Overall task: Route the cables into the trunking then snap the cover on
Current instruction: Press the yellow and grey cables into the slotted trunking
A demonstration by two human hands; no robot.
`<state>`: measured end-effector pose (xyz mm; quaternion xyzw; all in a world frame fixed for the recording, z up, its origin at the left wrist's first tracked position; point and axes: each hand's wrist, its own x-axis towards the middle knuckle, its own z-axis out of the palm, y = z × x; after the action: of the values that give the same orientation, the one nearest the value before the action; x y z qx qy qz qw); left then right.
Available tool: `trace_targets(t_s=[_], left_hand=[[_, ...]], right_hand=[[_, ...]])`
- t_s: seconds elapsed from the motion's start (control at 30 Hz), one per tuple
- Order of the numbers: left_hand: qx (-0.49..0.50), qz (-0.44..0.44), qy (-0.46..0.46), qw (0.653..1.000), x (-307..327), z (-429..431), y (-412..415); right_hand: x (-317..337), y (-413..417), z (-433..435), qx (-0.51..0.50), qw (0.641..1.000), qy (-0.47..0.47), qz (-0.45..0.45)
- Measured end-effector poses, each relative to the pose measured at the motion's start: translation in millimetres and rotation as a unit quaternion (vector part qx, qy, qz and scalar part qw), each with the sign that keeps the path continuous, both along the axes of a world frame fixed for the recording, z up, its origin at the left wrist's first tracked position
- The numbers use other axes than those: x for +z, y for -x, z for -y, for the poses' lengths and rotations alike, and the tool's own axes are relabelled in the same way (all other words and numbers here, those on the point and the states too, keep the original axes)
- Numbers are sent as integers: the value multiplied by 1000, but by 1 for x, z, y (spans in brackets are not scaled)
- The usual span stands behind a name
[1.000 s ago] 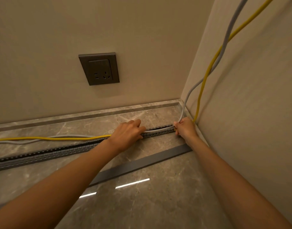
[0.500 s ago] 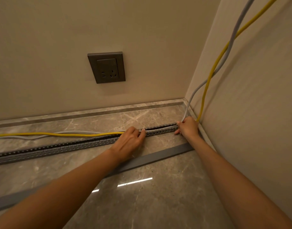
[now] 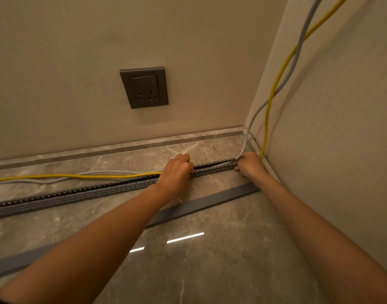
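Fingers (image 3: 184, 159) of left hand (image 3: 177, 171) curled round cables (image 3: 89, 176) over trunking (image 3: 100, 190); right hand (image 3: 250, 165) grips them at corner. Slack lies leftward alongside trunking; left hand nearer.

Grey wall socket (image 3: 144, 87) w/ a rocker switch above the pin holes, set in the beige back wall (image 3: 67, 62). Second beige wall (image 3: 346, 161) meets it at the corner, rt side. Below, a polished grey marble-look surface (image 3: 221, 277) w/ a raised edge strip (image 3: 122, 148) along the back wall. Two bright light reflections (image 3: 184, 237) on the surface.
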<state>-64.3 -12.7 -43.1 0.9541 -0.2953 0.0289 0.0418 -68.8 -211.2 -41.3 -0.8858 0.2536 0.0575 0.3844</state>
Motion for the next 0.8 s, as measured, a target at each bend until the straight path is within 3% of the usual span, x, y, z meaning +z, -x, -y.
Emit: trace_targets(t_s=[0.1,0.17,0.3,0.37,0.47,0.57,0.8], left_hand=[[2,-27,-17,1000,0,-3,4],[3,-40,-6,999,1,-7,5],[58,-156,148,975,10,-20,1],[105,-160,206,960,17,-31,0],[148,-129,129,972,20,-57,-5],[162,-163,32,973,19,-84,-10],[166,-227,61,958,13,-102,-19]], right_hand=[[4,11,-15,-3,994,99,55],[6,21,-27,48,987,129,81],[5,30,-49,169,967,162,104],[5,28,-60,205,958,174,105],[5,22,-79,239,953,165,87],[4,19,-99,276,947,142,76],[-2,14,-122,237,965,48,97]])
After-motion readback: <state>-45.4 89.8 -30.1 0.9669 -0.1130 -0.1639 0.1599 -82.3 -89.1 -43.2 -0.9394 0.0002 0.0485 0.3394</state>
